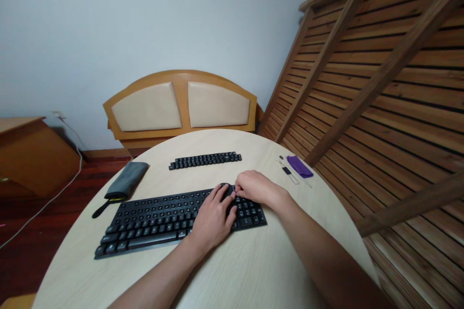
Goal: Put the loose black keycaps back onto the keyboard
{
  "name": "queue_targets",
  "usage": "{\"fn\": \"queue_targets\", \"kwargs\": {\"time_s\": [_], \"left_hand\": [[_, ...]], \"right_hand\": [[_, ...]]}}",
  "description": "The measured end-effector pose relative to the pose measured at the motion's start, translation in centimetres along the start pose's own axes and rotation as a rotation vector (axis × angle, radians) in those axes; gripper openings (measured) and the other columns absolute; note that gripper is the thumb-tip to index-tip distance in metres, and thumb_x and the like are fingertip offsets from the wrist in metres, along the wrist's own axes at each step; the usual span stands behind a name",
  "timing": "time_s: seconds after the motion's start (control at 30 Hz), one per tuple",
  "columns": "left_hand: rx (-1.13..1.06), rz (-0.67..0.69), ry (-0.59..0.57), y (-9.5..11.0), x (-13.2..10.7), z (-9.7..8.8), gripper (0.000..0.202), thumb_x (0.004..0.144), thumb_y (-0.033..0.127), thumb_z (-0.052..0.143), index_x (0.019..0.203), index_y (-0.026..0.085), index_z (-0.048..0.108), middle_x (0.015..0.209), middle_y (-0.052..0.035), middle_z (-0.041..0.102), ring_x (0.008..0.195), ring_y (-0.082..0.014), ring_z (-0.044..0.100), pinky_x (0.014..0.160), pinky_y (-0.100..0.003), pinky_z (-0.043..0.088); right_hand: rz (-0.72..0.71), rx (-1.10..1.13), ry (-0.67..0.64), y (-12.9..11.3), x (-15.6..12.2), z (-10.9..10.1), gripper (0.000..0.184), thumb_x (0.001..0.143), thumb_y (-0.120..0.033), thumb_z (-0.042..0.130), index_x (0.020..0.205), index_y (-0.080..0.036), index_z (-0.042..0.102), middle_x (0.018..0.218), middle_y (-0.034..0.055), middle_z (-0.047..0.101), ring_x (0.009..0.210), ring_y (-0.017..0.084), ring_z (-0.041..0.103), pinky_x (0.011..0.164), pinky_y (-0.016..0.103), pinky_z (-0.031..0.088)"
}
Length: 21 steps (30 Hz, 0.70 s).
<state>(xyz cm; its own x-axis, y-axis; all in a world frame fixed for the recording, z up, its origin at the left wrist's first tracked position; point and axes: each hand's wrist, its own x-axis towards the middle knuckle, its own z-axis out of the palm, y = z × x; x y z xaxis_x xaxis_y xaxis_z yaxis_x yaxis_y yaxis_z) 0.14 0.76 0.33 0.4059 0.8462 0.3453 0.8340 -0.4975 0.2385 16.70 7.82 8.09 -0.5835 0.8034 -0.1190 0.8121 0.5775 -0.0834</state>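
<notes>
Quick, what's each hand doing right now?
Left hand: open, resting on the keyboard.
Right hand: curled over the keyboard; whether it grips something cannot be told.

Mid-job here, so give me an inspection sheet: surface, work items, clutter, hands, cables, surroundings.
Surface: round pale wood-look table.
Work items: black plastic keyboard, many keycaps off its far rows; small black loose keycaps in rows beyond it.
Clutter: grey fabric pouch at left; folded purple cloth at right, beside thin wire tool with black grip.
Hands: left hand spread on the keyboard's right part; right hand curled near its far edge, hold hidden.
Cables: thin white cable, wall to floor at left.
Surroundings: pale plain wall, wooden headboard with cream panels, slatted brown wooden frame.
</notes>
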Motion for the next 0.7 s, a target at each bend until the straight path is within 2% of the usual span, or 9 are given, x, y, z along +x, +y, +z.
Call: {"fn": "queue_targets", "kwargs": {"time_s": [0.17, 0.23, 0.4, 0.53, 0.6, 0.7], "left_hand": [[0.006, -0.025, -0.006, 0.2, 0.0, 0.0, 0.042, 0.097, 0.033, 0.046, 0.134, 0.015, 0.055, 0.147, -0.0108, 0.050, 0.142, -0.0272, 0.037, 0.117, -0.047, 0.036], [-0.006, -0.049, -0.006, 0.3, 0.0, -0.1, 0.043, 0.097, 0.033, 0.045, 0.135, 0.014, 0.053, 0.146, -0.0111, 0.050, 0.141, -0.0268, 0.038, 0.117, -0.046, 0.036], [0.041, -0.110, -0.011, -0.1, 0.1, -0.5, 0.047, 0.095, 0.036, 0.048, 0.135, 0.014, 0.053, 0.147, -0.0115, 0.050, 0.142, -0.0297, 0.038, 0.116, -0.049, 0.035], [0.080, -0.116, -0.038, -0.2, -0.1, -0.2, 0.058, 0.092, 0.044, 0.050, 0.141, 0.013, 0.049, 0.150, -0.0129, 0.045, 0.143, -0.0325, 0.035, 0.116, -0.051, 0.033], [0.091, -0.111, -0.038, -0.1, -0.2, 0.1, 0.059, 0.093, 0.046, 0.048, 0.142, 0.013, 0.047, 0.152, -0.0137, 0.042, 0.143, -0.0331, 0.034, 0.116, -0.052, 0.031], [0.095, -0.110, -0.027, 0.1, -0.3, 0.4, 0.058, 0.094, 0.045, 0.045, 0.143, 0.014, 0.047, 0.153, -0.0139, 0.041, 0.144, -0.0329, 0.033, 0.116, -0.053, 0.031]], "right_hand": [[-0.003, 0.116, 0.036, 0.9, -0.3, 0.3, 0.026, 0.082, -0.023, 0.068, 0.107, -0.020, 0.071, 0.112, 0.0087, 0.070, 0.102, 0.023, 0.065, 0.082, 0.028, 0.046], [0.019, 0.136, 0.028, 1.1, -0.3, 0.4, 0.029, 0.081, -0.022, 0.069, 0.110, -0.020, 0.068, 0.116, 0.0091, 0.068, 0.105, 0.023, 0.064, 0.084, 0.028, 0.046], [0.051, 0.172, -0.006, 2.0, -0.2, 0.3, 0.028, 0.080, -0.017, 0.068, 0.107, -0.020, 0.069, 0.112, 0.0068, 0.071, 0.103, 0.022, 0.064, 0.084, 0.027, 0.045], [0.133, 0.244, -0.066, 4.4, -0.3, 0.0, 0.026, 0.076, -0.018, 0.072, 0.102, -0.019, 0.072, 0.106, 0.0060, 0.073, 0.096, 0.020, 0.066, 0.078, 0.024, 0.046], [0.123, 0.322, -0.081, 5.7, -0.2, 0.0, 0.022, 0.079, -0.022, 0.071, 0.100, -0.018, 0.072, 0.100, 0.0056, 0.073, 0.088, 0.018, 0.066, 0.074, 0.023, 0.046], [0.144, 0.343, 0.060, 7.2, 0.3, 0.7, 0.021, 0.087, -0.028, 0.062, 0.102, -0.017, 0.071, 0.094, 0.0053, 0.073, 0.082, 0.016, 0.066, 0.071, 0.023, 0.044]]}}
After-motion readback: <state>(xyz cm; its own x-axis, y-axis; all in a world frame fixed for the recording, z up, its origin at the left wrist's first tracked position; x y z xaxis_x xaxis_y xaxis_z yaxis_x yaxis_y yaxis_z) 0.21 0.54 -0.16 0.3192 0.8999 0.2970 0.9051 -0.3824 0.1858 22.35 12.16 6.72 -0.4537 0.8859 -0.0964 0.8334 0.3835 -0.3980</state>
